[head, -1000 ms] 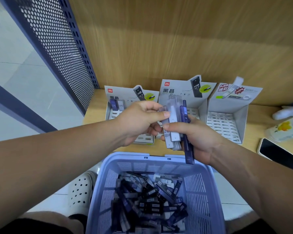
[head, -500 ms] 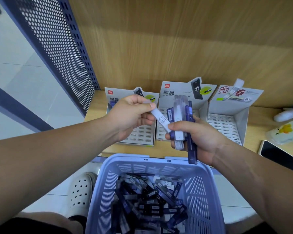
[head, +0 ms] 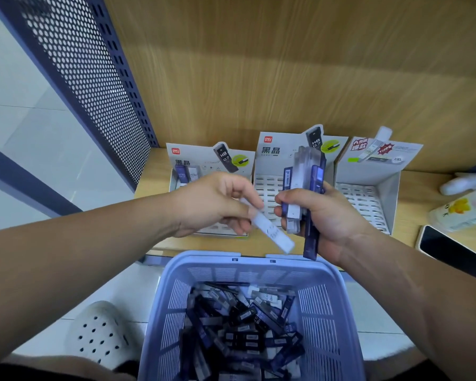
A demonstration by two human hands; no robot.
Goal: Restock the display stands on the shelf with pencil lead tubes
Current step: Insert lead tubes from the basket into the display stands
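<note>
My left hand (head: 217, 204) pinches one clear white lead tube (head: 270, 232), tilted down to the right. My right hand (head: 322, 215) grips a bunch of lead tubes (head: 304, 185), clear and dark blue, held upright. Both hands hover over the shelf's front edge, in front of three grey display stands: the left stand (head: 204, 163) with two tubes at its back, the middle stand (head: 270, 185) partly hidden by my hands, and the right stand (head: 368, 196) with empty slots. Below, a blue basket (head: 330, 303) holds several loose tubes.
A perforated blue metal panel (head: 88, 78) walls the shelf's left end; a wooden back panel (head: 286, 64) rises behind the stands. A phone (head: 451, 248), a packet (head: 462, 210) and a white object (head: 462, 182) lie on the shelf at right. A white clog (head: 99, 334) shows on the floor.
My left hand drew one clear tube out of the bunch in my right hand and moved it left and down. The right hand kept its bunch.
</note>
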